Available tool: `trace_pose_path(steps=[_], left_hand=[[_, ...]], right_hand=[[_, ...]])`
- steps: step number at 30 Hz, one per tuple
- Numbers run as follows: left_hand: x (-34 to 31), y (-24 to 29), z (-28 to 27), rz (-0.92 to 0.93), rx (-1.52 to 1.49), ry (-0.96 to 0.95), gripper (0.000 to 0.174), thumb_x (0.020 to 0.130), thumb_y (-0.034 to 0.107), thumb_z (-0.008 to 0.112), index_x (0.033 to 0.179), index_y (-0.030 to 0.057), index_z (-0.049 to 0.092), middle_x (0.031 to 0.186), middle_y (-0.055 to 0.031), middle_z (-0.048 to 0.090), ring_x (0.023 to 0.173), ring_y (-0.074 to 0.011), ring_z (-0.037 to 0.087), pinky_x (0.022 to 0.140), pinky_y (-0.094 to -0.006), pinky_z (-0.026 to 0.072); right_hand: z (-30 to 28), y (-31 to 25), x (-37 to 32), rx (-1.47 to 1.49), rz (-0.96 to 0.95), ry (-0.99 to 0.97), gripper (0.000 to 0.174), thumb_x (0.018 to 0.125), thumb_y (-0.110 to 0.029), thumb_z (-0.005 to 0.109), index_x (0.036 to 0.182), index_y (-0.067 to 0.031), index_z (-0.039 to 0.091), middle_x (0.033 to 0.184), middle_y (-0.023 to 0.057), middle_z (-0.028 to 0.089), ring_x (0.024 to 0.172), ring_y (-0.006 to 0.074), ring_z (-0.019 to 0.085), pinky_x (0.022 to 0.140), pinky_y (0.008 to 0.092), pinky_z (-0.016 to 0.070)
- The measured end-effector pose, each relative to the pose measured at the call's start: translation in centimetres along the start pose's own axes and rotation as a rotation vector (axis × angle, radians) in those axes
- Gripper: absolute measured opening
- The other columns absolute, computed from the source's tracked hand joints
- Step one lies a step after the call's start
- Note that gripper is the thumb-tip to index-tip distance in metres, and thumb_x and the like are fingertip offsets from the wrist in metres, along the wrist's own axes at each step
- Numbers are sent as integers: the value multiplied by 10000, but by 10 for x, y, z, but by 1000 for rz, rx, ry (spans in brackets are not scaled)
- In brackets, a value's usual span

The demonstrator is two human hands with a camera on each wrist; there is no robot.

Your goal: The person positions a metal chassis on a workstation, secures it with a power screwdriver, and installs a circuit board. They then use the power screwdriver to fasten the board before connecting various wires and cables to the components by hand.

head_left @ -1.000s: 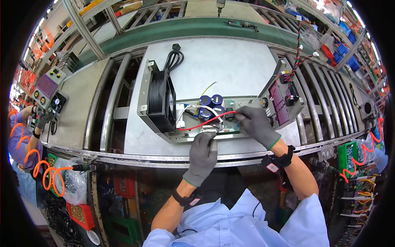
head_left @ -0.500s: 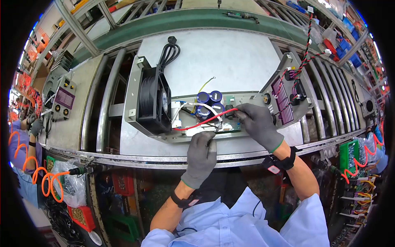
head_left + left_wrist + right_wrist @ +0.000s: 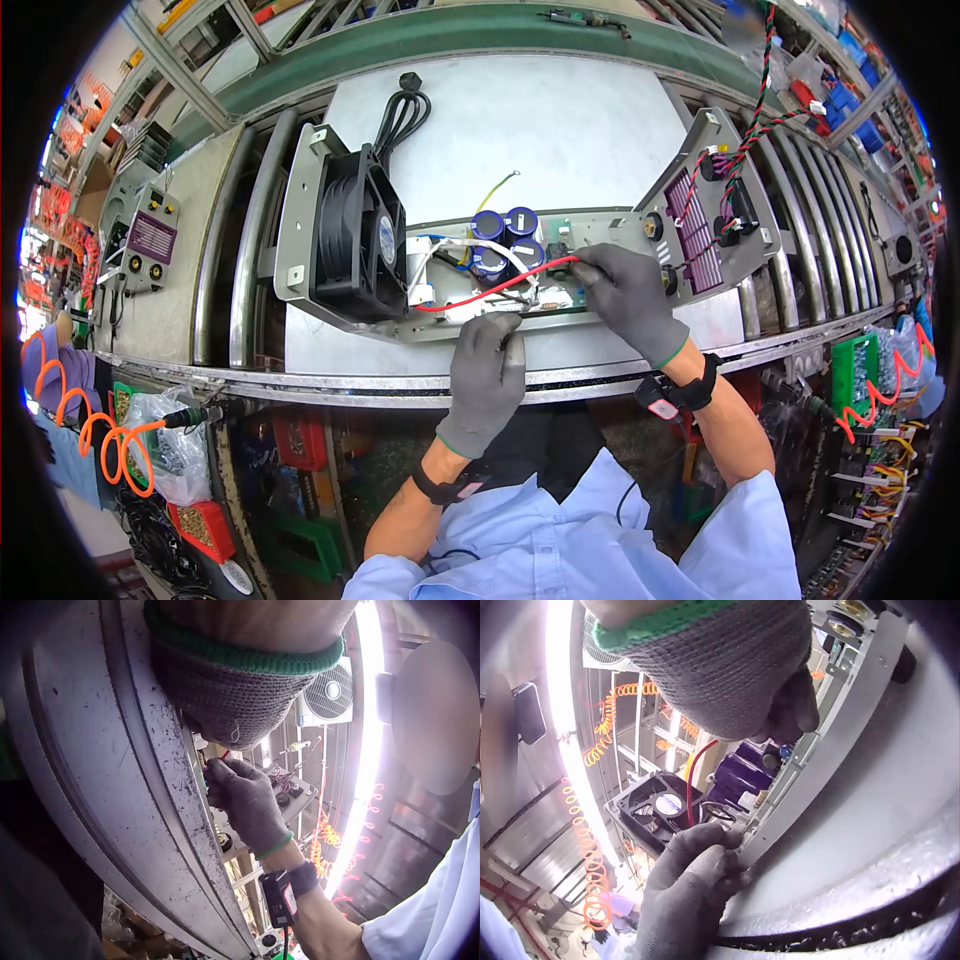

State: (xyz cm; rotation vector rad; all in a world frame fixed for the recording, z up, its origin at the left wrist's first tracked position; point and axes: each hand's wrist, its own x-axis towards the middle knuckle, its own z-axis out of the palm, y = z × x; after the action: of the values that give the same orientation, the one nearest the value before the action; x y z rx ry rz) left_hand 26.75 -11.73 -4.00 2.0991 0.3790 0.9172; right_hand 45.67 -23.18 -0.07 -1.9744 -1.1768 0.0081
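Note:
My right hand (image 3: 635, 305), in a grey knitted glove, pinches the end of a red wire (image 3: 500, 292) above the right part of a circuit board. The wire runs left toward a black fan (image 3: 350, 240) mounted at the left end of an open grey metal chassis (image 3: 295, 235). Gloved as well, my left hand (image 3: 485, 385) has its fingers curled over the chassis's near edge, and the right wrist view shows its thumb and fingertips gripping there. Between the hands and the fan stand several blue capacitors (image 3: 488, 225). White wires (image 3: 455, 242) arch beside them.
A white board (image 3: 540, 110) lies under the chassis, across conveyor rollers (image 3: 262, 240). A coiled black power cord (image 3: 405, 115) lies behind the fan. Red-and-black twisted wires (image 3: 755, 130) rise from the right end panel. Another unit (image 3: 150, 240) sits at the left.
In the head view the chassis shows larger and slightly higher, its fan end shifted left, as the view itself shifts. Both hands keep nearly the same place and hold.

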Motion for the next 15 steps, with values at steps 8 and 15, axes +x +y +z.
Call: trace_pose_path(steps=[8,15], left_hand=[[-6,-12,4,50,-13,-33,394,787,-85,561,1171,-7,608,1078,-193,635,1007,-384,630,909,-443,509],[-17,-14,7,-103,-149,-33,324,888,-131,540,1200,-57,584,1207,-150,602,1193,-247,589,1105,-362,449]], right_hand=[[11,13,-7,-136,-73,10,103,868,-161,696,911,-68,708,821,147,683,779,347,685,703,456,530],[2,-23,-105,-265,-294,389,176,843,-194,694,983,-101,642,792,67,581,751,251,609,624,400,497]])
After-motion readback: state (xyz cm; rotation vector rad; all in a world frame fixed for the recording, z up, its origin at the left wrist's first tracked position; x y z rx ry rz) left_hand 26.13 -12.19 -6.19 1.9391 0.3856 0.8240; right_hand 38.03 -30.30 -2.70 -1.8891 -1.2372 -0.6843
